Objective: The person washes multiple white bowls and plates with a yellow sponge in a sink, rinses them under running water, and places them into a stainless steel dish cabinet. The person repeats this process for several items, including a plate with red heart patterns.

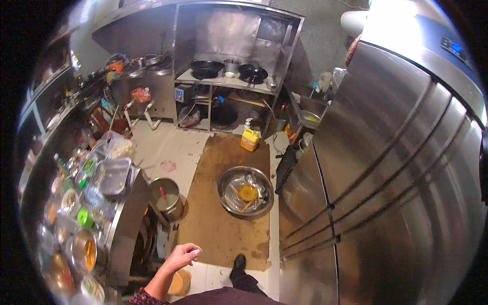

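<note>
My left hand (184,255) hangs in front of me at waist height, fingers loosely curled, with no object seen in it. My right hand is out of view. Beyond the left hand, a wide stainless steel basin (246,211) rests on a sheet of brown cardboard (198,228) on the floor. In it are a round amber-coloured thing, light sticks and clear or shiny pieces too small to name. A yellow pump jug (250,140) stands at the far end of the cardboard. Left of the cardboard is a tall metal pot (166,194) holding cloudy liquid and something red.
A steel counter (124,213) crowded with bowls, a rectangular metal tray (111,175) and containers runs along the left. Tall stainless steel doors (366,160) line the right. Ahead, two black woks (207,69) stand on a shelf. My shoe (239,263) is at the cardboard's near edge.
</note>
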`<state>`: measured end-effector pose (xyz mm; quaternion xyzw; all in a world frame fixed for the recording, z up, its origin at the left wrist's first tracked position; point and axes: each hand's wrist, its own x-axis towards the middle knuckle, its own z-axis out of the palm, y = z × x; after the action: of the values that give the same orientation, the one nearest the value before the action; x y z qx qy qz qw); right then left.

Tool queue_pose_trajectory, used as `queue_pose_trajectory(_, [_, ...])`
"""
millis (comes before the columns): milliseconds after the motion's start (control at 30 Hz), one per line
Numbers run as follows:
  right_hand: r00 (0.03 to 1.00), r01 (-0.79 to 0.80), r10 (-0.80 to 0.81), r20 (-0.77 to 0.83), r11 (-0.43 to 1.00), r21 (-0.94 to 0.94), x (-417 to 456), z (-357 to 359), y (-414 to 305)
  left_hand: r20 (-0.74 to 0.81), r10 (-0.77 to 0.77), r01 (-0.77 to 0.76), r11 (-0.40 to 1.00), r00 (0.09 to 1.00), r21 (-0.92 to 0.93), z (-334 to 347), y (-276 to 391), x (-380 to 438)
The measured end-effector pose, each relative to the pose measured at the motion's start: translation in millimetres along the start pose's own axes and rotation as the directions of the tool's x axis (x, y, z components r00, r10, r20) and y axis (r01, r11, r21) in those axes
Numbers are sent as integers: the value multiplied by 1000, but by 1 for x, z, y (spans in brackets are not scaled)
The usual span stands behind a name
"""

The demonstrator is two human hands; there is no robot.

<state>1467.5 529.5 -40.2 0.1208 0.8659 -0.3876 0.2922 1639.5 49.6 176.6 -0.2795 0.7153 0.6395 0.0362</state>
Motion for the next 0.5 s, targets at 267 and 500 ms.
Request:
queue_pose_trajectory(267, [944,261,-196,265,936,-236,215,63,-45,-158,8,-21,996,987,-84,-91,54,177])
queue_pose_trajectory(500, [814,568,-486,317,780,-262,325,133,-495,-382,-120,66,986,916,-152,-203,102,256])
